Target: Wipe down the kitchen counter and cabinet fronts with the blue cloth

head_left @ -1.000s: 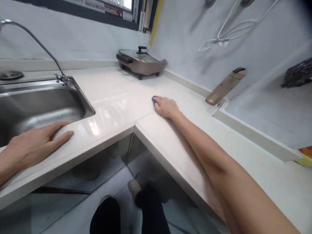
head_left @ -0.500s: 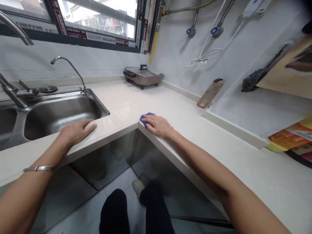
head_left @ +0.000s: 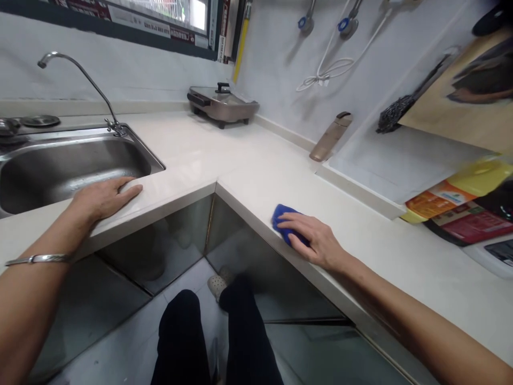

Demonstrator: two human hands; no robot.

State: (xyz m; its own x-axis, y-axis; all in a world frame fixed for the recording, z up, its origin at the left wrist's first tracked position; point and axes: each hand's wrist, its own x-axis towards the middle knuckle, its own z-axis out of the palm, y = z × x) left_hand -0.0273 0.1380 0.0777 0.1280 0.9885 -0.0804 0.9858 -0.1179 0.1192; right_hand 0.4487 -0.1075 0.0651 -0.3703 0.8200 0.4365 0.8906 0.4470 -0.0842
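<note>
My right hand (head_left: pixel 315 238) presses a folded blue cloth (head_left: pixel 284 218) onto the white countertop (head_left: pixel 256 182), close to the front edge of its right-hand arm. The fingers lie over the cloth and cover part of it. At the left, my left hand (head_left: pixel 102 200) rests on the counter strip in front of the steel sink (head_left: pixel 140 147). Its thumb is spread away from the fingers, and nothing is in it.
An electric pan with a glass lid (head_left: pixel 222 107) stands in the back corner. A brown bottle (head_left: pixel 332 136) is by the wall. Yellow-capped jugs (head_left: pixel 444 195) stand at the right. A thin faucet (head_left: pixel 86 77) rises behind the sink. Dark cabinet doors (head_left: pixel 160 240) are below.
My right hand has slid the blue cloth from the counter's inner corner along the edge, rightward and nearer to me. My left hand stays by the sink. The view has tilted down.
</note>
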